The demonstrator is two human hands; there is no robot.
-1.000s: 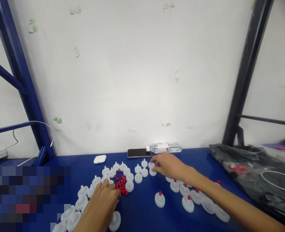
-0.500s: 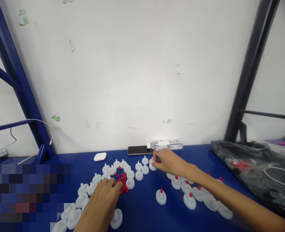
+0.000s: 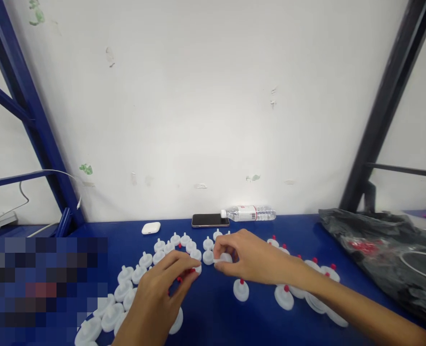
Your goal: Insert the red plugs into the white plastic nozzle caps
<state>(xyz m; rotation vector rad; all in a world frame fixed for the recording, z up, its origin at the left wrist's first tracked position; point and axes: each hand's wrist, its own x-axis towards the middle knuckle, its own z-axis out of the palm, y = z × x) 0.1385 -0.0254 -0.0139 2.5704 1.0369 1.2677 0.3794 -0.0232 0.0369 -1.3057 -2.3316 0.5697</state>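
My right hand point(image 3: 244, 254) is closed around a white plastic spout lid point(image 3: 224, 258), raised off the blue table and partly hidden by the fingers. Opposite it, my left hand point(image 3: 168, 283) pinches a small red cap point(image 3: 193, 270) between thumb and fingertips. More red caps point(image 3: 179, 278) lie beneath the left hand, mostly covered by it. White spout lids with bare tips point(image 3: 122, 290) crowd the table to the left and behind the hands. Lids with red tips stand to the right, one of them a lone red-tipped lid point(image 3: 241, 290) below my right hand.
Along the wall lie a white earbud case point(image 3: 151, 228), a dark phone point(image 3: 210, 220) and a clear water bottle point(image 3: 249, 213). A black plastic bag point(image 3: 375, 259) with red pieces in a clear wrapper covers the right side. Blue and dark frame posts rise at both sides.
My right hand has lifted a spout lid from the back group and brought it nearer. My left hand has risen from the red pile with a cap pinched. The view has shifted slightly.
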